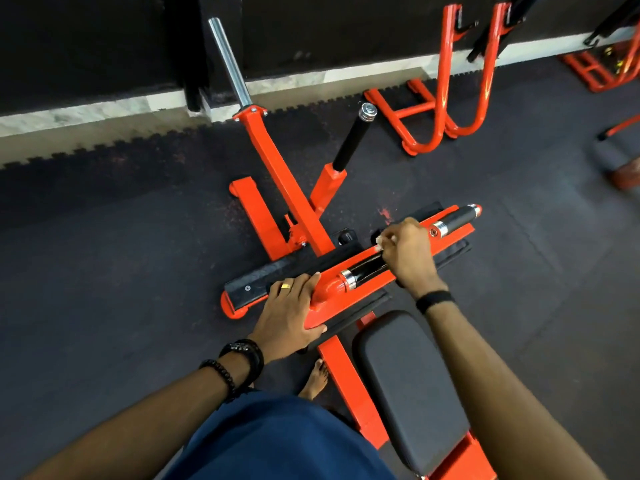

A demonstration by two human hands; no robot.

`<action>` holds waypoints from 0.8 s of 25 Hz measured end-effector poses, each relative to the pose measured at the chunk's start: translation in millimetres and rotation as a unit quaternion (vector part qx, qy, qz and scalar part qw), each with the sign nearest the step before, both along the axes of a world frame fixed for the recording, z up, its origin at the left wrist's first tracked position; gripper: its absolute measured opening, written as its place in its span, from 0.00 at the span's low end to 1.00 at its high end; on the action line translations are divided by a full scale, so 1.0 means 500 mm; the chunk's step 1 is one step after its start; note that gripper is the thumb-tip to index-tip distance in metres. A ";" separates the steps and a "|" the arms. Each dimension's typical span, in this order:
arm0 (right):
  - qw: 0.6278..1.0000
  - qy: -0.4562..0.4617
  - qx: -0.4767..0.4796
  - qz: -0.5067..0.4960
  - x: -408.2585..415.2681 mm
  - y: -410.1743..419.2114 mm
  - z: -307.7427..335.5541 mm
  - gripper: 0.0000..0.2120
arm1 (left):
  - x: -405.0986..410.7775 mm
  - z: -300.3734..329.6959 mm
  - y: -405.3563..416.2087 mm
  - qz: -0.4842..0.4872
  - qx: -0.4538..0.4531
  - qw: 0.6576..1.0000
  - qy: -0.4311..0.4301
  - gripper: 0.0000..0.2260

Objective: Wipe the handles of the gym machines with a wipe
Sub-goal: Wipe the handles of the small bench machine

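Your right hand [408, 251] is curled round a white wipe [380, 241], pressing it on the near black handle [367, 268] of the orange machine [304, 216]. Only a small bit of the wipe shows, at your fingertips.

Your left hand [289, 311] lies flat with fingers straight on the orange bar end [323, 292], just left of the handle's chrome collar; thumb under the bar's lower edge. It grips nothing. 1 gold ring [286, 286] on a finger, dark bead bracelets [239, 362] at that wrist, a black band [434, 300] on the right wrist.

A 2nd black handle [457, 220] sits at the bar's far right end, apart from your right hand. A 3rd black grip [349, 142] rises upright behind, capped in chrome. A chrome sleeve [230, 60] slants up toward the dark wall.

Black pad [405, 382] lies just below the bar, right of centre. 1 bare foot [317, 377] rests on the dark rubber floor [104, 254] beside the frame. More orange racks [446, 84] stand well apart, top right.
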State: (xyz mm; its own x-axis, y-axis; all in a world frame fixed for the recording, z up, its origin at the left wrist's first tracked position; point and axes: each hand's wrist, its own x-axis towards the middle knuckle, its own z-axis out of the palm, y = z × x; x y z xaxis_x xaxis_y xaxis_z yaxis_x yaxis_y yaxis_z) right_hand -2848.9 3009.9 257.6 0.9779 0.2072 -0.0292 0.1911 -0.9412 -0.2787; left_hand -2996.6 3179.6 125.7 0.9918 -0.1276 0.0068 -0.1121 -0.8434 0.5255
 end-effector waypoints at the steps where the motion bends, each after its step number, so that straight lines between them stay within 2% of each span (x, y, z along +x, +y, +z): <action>1: 0.998 0.023 -0.056 0.012 0.020 0.013 0.007 0.07 | 0.000 -0.001 -0.001 0.001 0.001 1.000 0.001 0.44; 3: 0.978 0.103 -0.153 0.098 0.003 0.082 0.016 0.10 | -0.001 -0.001 -0.001 0.004 0.000 1.000 -0.001 0.44; 5: 0.950 0.186 -0.186 0.171 -0.024 0.140 0.029 0.11 | -0.001 -0.002 -0.001 0.002 0.001 1.000 0.002 0.44; 6: 0.937 0.212 -0.203 0.190 -0.020 0.151 0.034 0.09 | -0.001 -0.002 0.000 -0.001 0.004 1.000 0.001 0.44; 7: 0.924 0.230 -0.234 0.195 -0.001 0.150 0.044 0.06 | -0.001 -0.001 0.001 -0.004 0.007 1.000 0.001 0.44; 9: 0.901 0.264 -0.300 0.166 0.053 0.131 0.064 0.14 | 0.001 0.001 0.002 -0.005 0.005 1.000 0.005 0.45; 10: 0.891 0.259 -0.338 0.159 0.071 0.122 0.070 0.14 | 0.000 0.003 0.002 -0.002 0.004 1.000 0.007 0.45; 12: 0.890 0.237 -0.355 0.162 0.059 0.131 0.075 0.03 | -0.002 0.004 0.000 0.003 0.007 1.000 0.005 0.45; 14: 0.887 0.251 -0.332 0.199 0.022 0.166 0.059 0.08 | -0.002 0.002 -0.001 0.004 0.007 1.000 0.002 0.44; 17: 0.877 0.280 -0.301 0.249 -0.001 0.178 0.064 0.03 | 0.000 0.000 0.002 -0.003 0.009 1.000 0.002 0.44; 19: 0.900 0.246 -0.306 0.188 0.049 0.130 0.082 0.10 | 0.001 0.000 0.003 -0.004 0.013 1.000 0.001 0.45; 20: 0.916 0.219 -0.302 0.144 0.075 0.093 0.082 0.08 | 0.001 0.000 0.003 -0.003 0.014 1.000 -0.001 0.45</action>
State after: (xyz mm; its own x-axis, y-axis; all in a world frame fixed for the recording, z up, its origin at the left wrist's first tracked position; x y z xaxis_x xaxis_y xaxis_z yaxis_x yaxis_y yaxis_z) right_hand -2811.4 3056.3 298.6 0.7515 0.2717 -0.6011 0.4504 -0.8771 0.1667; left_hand -2996.1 3181.0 125.8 0.9910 -0.1339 0.0054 -0.1185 -0.8570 0.5015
